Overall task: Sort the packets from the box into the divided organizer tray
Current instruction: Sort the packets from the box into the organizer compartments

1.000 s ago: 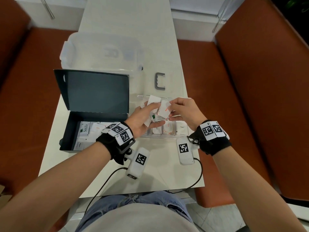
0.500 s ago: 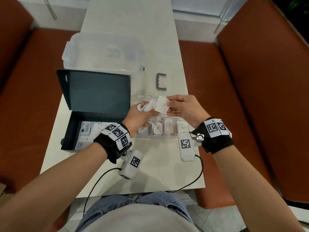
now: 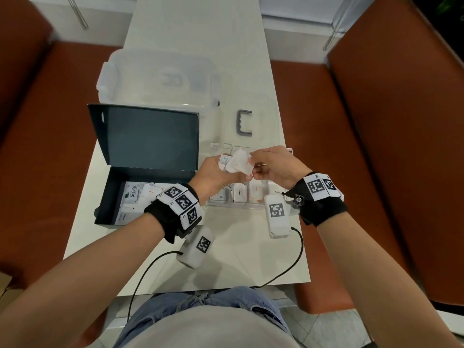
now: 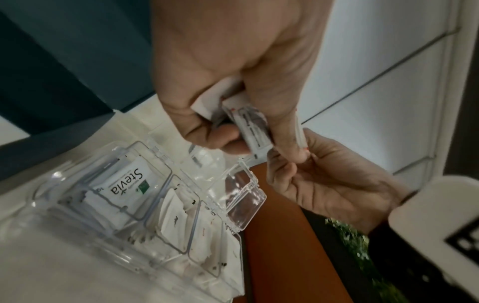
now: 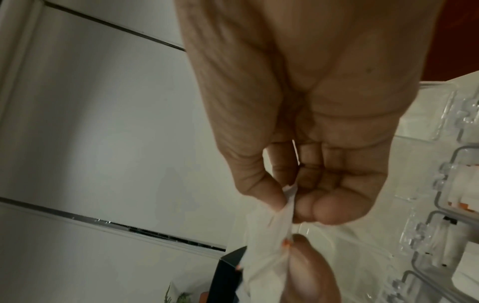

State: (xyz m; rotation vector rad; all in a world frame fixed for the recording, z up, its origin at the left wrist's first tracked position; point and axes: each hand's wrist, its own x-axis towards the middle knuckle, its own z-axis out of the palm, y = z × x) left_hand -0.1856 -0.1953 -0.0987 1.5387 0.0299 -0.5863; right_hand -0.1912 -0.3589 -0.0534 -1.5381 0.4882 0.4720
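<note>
Both hands meet on one packet (image 3: pixel 238 164); the organizer tray (image 3: pixel 241 205) lies directly beneath the grip, the box (image 3: pixel 110 197) to its left.

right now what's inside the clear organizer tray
The clear organizer tray holds a Stevia packet in one compartment and white packets in the next ones. The left hand hides its far part.

Both hands crowd the space over the organizer tray

The left hand (image 3: pixel 213 175) and right hand (image 3: pixel 275 165) hang above the organizer tray (image 3: pixel 226 206), blocking its far compartments; the raised box lid (image 3: pixel 150 138) walls the left, while bare counter (image 3: pixel 251 257) lies open nearer the person, crossed by two cables (image 3: pixel 298 254).
</note>
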